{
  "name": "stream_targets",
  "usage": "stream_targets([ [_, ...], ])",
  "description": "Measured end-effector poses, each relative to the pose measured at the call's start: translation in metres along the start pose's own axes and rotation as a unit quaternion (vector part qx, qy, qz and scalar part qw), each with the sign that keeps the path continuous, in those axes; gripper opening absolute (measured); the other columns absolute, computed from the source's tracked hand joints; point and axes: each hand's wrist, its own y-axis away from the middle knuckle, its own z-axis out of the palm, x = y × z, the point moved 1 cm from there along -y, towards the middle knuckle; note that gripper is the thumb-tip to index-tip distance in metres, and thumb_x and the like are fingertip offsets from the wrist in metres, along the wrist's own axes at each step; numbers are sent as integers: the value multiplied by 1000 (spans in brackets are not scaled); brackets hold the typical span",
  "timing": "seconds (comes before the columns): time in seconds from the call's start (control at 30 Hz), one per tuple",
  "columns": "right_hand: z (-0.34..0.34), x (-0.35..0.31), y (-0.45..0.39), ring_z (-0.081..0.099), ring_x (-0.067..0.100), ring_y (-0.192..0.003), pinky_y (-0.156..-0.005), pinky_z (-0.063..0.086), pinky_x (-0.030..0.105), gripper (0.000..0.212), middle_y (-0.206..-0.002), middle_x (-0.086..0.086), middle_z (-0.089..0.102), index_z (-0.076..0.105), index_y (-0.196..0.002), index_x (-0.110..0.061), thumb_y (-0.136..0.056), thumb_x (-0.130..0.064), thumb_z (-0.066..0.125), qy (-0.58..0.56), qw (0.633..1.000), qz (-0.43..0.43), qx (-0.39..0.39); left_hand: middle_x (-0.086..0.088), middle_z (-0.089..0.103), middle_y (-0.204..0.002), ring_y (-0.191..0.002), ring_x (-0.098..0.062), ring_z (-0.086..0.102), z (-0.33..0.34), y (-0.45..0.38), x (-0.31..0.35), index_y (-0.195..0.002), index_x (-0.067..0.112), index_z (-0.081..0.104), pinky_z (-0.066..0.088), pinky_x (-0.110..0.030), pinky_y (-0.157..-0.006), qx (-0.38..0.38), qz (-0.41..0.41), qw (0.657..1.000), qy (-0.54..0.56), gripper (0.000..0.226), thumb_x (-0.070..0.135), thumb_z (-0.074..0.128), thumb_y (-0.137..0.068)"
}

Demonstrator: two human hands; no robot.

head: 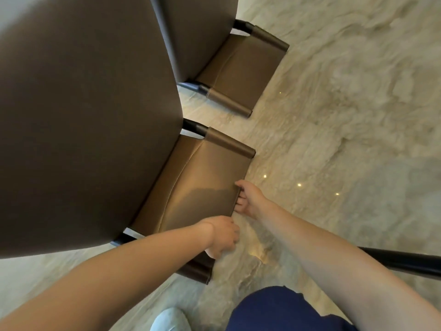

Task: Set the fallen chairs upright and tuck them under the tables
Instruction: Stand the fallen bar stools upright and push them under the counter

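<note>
Both hands, left hand (223,236) and right hand (248,199), gripped the near brown chair's (202,185) backrest top, already upright, mostly under the table (83,115). Looked stiff and heavyish; the top edge seemed the best hold.

Open marble floor (334,115) lies to my right. The table (83,115) overhangs both chairs, blocking any reach from above on the left. A narrow floor gap separates the near chair (202,182) from the far chair (241,75). A black leg (405,261) crosses behind my right forearm.
</note>
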Motion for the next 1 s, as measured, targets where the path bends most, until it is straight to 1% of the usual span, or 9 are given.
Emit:
stream_targets([
  [0.1,4,-9,-6,60,17,-57,-49,51,28,13,-70,6,59,56,-82,-10,-94,-14,58,32,999,-20,11,3,58,-124,-122,-21,44,1,-4,3,-116,21,65,32,-39,-106,-11,-16,1000,-17,35,36,45,-92],
  [0.23,10,-9,-8,64,16,-57,-43,53,27,7,-75,6,63,58,-96,-7,-94,-13,61,80,997,-22,9,5,68,-99,-97,-20,58,9,-3,11,-100,23,72,35,-35,-99,-27,-24,999,-27,33,40,45,-90],
  [0.33,11,-12,-9,63,19,-67,-50,53,34,24,-84,9,64,55,-115,-4,-93,-13,62,110,993,-49,17,7,69,-95,-93,-18,56,8,0,12,-97,23,72,34,-33,-98,-36,-30,998,-39,32,38,44,-93],
  [0.5,12,-15,-3,63,21,-69,-50,56,36,33,-90,16,65,54,-119,6,-91,-10,65,140,987,-67,39,8,67,-96,-91,-14,54,3,7,19,-99,24,70,33,-30,-98,-45,-36,997,-58,34,44,43,-95],
  [0.67,17,-24,13,64,24,-71,-54,53,40,28,-87,15,66,55,-117,4,-92,-4,62,123,990,-53,38,7,67,-97,-85,-15,53,-13,22,29,-87,23,64,32,-28,-94,-28,-42,992,-113,25,27,42,-98],
  [0.73,21,-27,23,65,24,-72,-51,53,39,23,-92,16,66,57,-113,1,-91,-5,63,121,991,-41,38,9,66,-94,-79,-16,49,-21,39,36,-80,24,60,34,-26,-90,12,-57,992,-109,18,22,49,-95],
  [0.8,25,-30,32,64,24,-71,-50,52,41,18,-92,16,67,58,-108,-1,-92,-4,62,126,990,-32,45,9,65,-98,-87,-16,53,-20,52,41,-92,24,64,41,-27,-93,95,-100,988,-76,7,23,59,-87],
  [0.9,32,-31,46,64,27,-72,-48,52,43,23,-93,17,68,59,-115,0,-93,-5,59,122,991,-13,46,-9,49,-127,-120,-28,44,-24,70,57,-126,11,44,35,-47,-108,232,-305,920,74,52,29,65,-82],
  [1.0,39,-30,63,66,29,-77,-52,51,42,31,-110,21,67,57,-124,2,-94,-7,56,118,992,11,36,-23,8,-155,-142,-43,10,-43,85,73,-149,5,8,7,-60,-116,223,-530,772,272,71,29,46,-95],
])
